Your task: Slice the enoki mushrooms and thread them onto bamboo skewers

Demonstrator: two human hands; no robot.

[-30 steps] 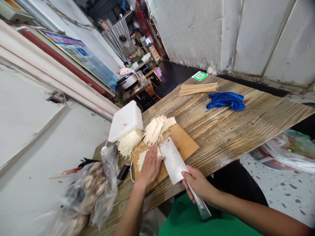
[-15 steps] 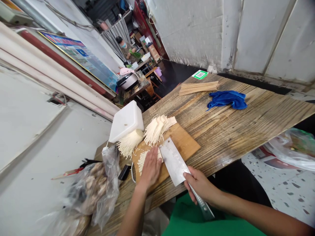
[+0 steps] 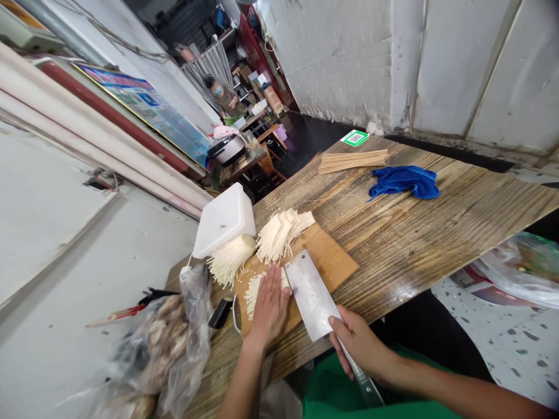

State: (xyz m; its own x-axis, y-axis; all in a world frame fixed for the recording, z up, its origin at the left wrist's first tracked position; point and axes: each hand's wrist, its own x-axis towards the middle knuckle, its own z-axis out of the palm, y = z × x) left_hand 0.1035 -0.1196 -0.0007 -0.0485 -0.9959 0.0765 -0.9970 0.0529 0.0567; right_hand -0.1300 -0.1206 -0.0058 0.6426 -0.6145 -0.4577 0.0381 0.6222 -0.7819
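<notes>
My left hand [image 3: 271, 302] lies flat, fingers stretched out, on top of a bunch of enoki mushrooms [image 3: 253, 294] on the wooden cutting board [image 3: 336, 259]. The palm hides part of that bunch. In my right hand [image 3: 360, 340] is the handle of a metal cleaver [image 3: 310, 294]. Its broad blade rests low over the board, with one edge beside the bunch under my left hand. Further back on the board is a pile of sliced enoki [image 3: 279, 233]. A whole enoki clump [image 3: 231, 259] lies at the board's left edge.
A white plastic box [image 3: 226, 221] stands behind the clump. Clear bags with brownish contents [image 3: 168, 329] occupy the table's left end. Bamboo skewers [image 3: 353, 160], a blue cloth [image 3: 404, 181] and a green QR card [image 3: 354, 137] lie further back. Another person [image 3: 225, 99] is in the background.
The whole near scene sits slightly lower in view. Both hands and the cleaver keep nearly the same place over the board. The person in the background has shifted posture and moved their hands.
</notes>
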